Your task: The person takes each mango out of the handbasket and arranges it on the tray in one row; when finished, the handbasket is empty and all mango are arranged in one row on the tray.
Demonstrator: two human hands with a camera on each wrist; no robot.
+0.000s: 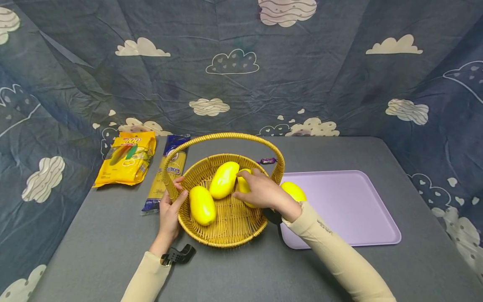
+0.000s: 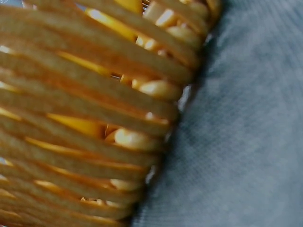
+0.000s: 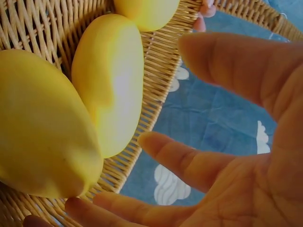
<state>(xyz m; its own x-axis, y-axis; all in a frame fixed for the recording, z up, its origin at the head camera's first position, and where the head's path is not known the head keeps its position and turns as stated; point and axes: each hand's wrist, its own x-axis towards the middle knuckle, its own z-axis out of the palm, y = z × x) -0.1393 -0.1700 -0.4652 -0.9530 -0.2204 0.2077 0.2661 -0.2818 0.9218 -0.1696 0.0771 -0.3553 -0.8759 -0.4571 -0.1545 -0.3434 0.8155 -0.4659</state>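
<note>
Grips basket [image 1: 231, 226] by the rim with left hand [image 1: 171, 212] — holds right hand [image 1: 262, 191] loose, fingers spread, over yellow fruit [image 1: 242, 186] inside — cannot tell whether touching; two more fruits [image 1: 224, 180] beyond its fingertips.

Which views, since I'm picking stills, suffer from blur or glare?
Left wrist: the basket and grey tabletop look blurred; head: mostly crisp, with small white glints on the yellow fruits; right wrist: pale glare on the middle fruit, the largest-looking fruit dimmer.
</note>
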